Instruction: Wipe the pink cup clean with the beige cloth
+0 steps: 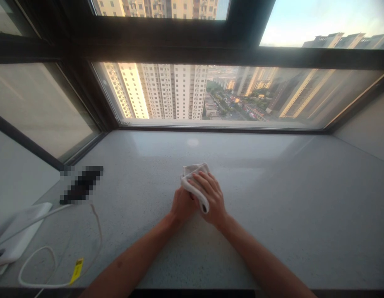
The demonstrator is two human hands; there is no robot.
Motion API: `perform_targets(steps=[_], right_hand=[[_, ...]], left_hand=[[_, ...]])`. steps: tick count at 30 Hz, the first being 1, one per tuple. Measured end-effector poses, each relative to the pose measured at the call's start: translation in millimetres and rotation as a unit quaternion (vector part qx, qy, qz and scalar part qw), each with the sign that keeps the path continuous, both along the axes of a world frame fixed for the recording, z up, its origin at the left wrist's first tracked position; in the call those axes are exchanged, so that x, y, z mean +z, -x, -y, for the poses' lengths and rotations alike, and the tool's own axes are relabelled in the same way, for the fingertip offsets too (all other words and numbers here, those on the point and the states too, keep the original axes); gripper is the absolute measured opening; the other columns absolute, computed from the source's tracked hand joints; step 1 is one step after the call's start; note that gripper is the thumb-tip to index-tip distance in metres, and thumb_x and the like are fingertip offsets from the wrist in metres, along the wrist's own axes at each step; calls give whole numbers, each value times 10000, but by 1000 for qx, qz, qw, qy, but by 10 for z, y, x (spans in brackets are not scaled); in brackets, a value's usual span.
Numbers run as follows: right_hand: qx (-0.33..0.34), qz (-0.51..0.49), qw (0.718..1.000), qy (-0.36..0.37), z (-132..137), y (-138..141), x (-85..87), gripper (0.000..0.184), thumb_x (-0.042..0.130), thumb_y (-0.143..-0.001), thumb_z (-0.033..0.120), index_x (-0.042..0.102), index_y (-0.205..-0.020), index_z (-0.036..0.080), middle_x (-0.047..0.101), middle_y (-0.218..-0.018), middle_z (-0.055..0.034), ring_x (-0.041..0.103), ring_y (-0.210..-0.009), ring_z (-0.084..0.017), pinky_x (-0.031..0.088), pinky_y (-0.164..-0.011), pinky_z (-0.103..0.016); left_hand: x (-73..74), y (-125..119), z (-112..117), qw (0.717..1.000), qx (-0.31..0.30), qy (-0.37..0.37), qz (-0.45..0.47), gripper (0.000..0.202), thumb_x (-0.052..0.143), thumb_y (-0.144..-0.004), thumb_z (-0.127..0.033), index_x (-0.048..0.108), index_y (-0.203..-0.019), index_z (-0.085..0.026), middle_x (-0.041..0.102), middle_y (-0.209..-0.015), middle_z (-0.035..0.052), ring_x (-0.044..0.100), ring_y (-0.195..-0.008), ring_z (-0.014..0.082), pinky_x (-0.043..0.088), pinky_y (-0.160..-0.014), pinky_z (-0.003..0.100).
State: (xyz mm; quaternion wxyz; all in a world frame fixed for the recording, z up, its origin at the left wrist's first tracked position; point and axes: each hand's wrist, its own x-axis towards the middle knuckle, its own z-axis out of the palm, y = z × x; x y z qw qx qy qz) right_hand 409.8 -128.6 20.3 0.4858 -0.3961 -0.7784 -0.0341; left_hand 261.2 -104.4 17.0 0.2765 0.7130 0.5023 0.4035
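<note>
Grey speckled stone sill is seen across the lower part of the head view, with a dark window frame set behind it. High-rise apartment towers are seen through the glass pane, and a street with trees is visible far below them. A white folded cloth is held near the middle of the sill, a little toward the person's side. The two hands are together, clamped on it. The right hand is laid across the top of the cloth, fingers spread and pointing up and to the left. The left hand is pressed against the cloth from the lower left, touching the right hand, with its fingers hidden beneath the fold. A curled end of the cloth is left showing below the right hand's fingers. Both forearms are extended from the bottom edge of the view. Toward the left end of the sill, a flat dark object is obscured by pixelation, so its kind cannot be told. Lower left, a flat white device is placed near the wall, with a looped white cable running from it. A yellow tag is attached to the cable and lies on the stone.
</note>
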Motion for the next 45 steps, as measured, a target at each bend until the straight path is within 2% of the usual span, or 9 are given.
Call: perform_targets(steps=[3, 9, 14, 20, 26, 32, 36, 40, 45], right_hand=[[-75, -121, 989, 30, -16, -6, -11, 524, 451, -1092, 227, 538, -1602, 305, 677, -1515, -115, 643, -1412, -312, 565, -1158, -569], [18, 40, 999, -7, 52, 49, 54, 585, 593, -1023, 282, 552, -1605, 332, 621, -1598, -76, 507, -1545, -362, 338, -1322, -659], [-53, -255, 958, 116, -110, -37, -75, 414, 476, -1124, 386, 697, -1437, 230, 785, -1322, -134, 742, -1238, -297, 610, -1064, -484], [-103, -391, 892, 200, -215, -101, -187, 451, 510, -1103, 542, 811, -1192, 218, 843, -1068, -70, 787, -1067, -279, 642, -925, -409], [-81, -221, 968, 85, -177, -194, -15, 354, 543, -1098, 362, 728, -1379, 252, 766, -1355, -114, 701, -1281, -293, 546, -1141, -514], [8, -17, 1000, 19, -114, -208, 124, 525, 567, -1043, 259, 604, -1564, 313, 634, -1570, -96, 545, -1501, -337, 456, -1253, -596], [10, -133, 988, 80, -200, -144, 38, 401, 539, -1083, 342, 703, -1445, 286, 715, -1471, -92, 641, -1403, -315, 524, -1192, -548], [-58, -331, 928, 159, -232, -110, -19, 420, 436, -1139, 420, 750, -1347, 232, 825, -1216, -100, 779, -1131, -275, 649, -992, -475], [29, -93, 992, 75, -87, -114, 79, 393, 587, -1070, 356, 714, -1441, 327, 704, -1496, -70, 591, -1468, -327, 434, -1268, -600]], left_hand=[[18, -1, 26, 1000, 16, -6, -13, 364, 764, -867, -380, 637, -1170, -224, 798, -968, 101, 788, -819, 294, 590, -714, 388], [25, -20, 44, 1000, -6, -14, 2, 259, 692, -958, -421, 662, -1142, -241, 799, -994, 97, 791, -846, 282, 580, -676, 376], [39, -27, 50, 1000, 14, 4, -20, 385, 775, -884, -347, 612, -1213, -230, 778, -995, 68, 759, -833, 250, 551, -739, 340], [15, -7, 26, 1000, -20, 17, 10, 407, 730, -907, -300, 526, -1254, -240, 741, -1105, 48, 719, -904, 206, 551, -803, 313], [-80, -50, -55, 997, -57, -4, -46, 421, 781, -842, -289, 581, -1202, -201, 721, -1147, 99, 696, -1096, 288, 558, -974, 428], [-54, -20, -74, 994, -80, -22, 70, 587, 825, -772, -234, 606, -1317, -229, 769, -1250, 101, 747, -1084, 289, 612, -968, 423], [-19, -16, -50, 998, -49, -3, 45, 518, 833, -796, -305, 654, -1275, -226, 805, -1033, 54, 760, -877, 252, 626, -840, 381], [13, -26, -28, 999, -43, -18, 26, 529, 794, -838, -308, 626, -1335, -241, 797, -1107, 42, 751, -928, 203, 597, -871, 317], [-23, -14, -30, 999, -46, 3, 11, 357, 814, -783, -304, 688, -1099, -197, 787, -901, 46, 734, -784, 225, 603, -758, 328]])
